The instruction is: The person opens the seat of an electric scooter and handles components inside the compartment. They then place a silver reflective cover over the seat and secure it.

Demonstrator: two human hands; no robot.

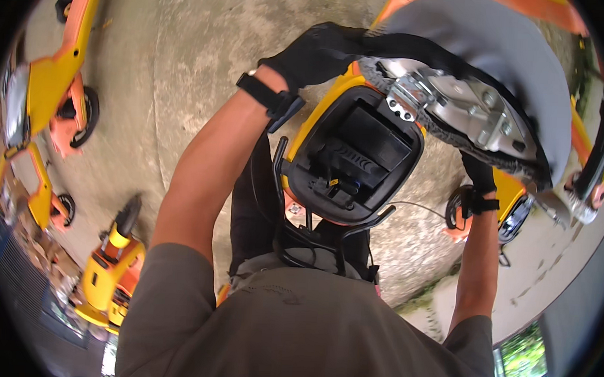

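Note:
A scooter's seat is tipped up on its metal hinge [404, 98], showing its underside. Over the seat lies a grey seat cover [487, 41] with a dark gathered hem. My left hand [316, 56], in a black glove, pinches this hem at the seat's left end. On the other side, my gloved right hand [479, 172] is at the seat's lower edge; the seat hides its fingers. Below the raised seat is the black storage compartment [304, 141] in a yellow body, with a black box [373, 134] and cables inside.
A black tubular rack [280, 167] sticks out at the scooter's near end, close to my legs. Other yellow and orange scooters stand at left [54, 93], lower left [106, 280] and right [509, 206]. The floor [200, 46] is worn concrete.

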